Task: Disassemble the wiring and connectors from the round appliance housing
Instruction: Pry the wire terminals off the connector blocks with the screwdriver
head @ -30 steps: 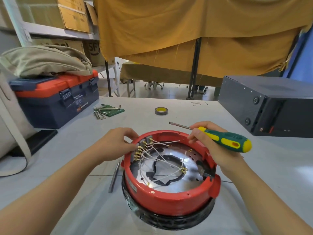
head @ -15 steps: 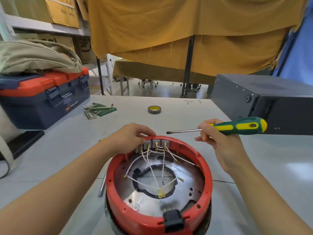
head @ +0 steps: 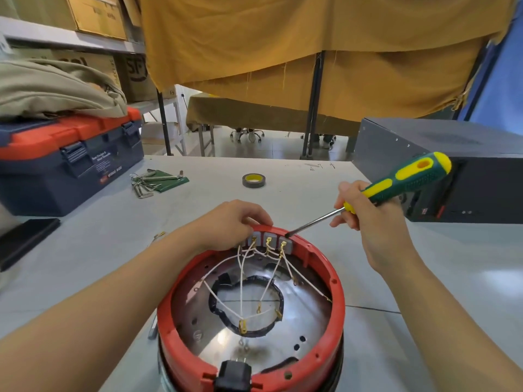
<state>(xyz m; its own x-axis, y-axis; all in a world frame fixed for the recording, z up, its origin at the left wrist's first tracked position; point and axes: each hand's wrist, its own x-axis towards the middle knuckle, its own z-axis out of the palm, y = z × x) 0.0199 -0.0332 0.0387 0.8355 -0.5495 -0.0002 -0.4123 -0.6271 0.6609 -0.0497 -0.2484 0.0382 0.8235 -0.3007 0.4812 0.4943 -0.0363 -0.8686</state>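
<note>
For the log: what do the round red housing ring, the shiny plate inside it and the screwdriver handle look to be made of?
The round red housing ring looks like moulded plastic: matte, uniform colour, with moulded holes. The shiny silver inner plate seems to be polished sheet metal, since it mirrors the light and has punched holes. The green-and-yellow screwdriver handle appears to be rubbery plastic with a textured grip; its shaft is bare steel.

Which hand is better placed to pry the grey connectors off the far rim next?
Right. The right hand grips the screwdriver, its tip at the grey connectors; the left hand steadies the red housing.
</note>
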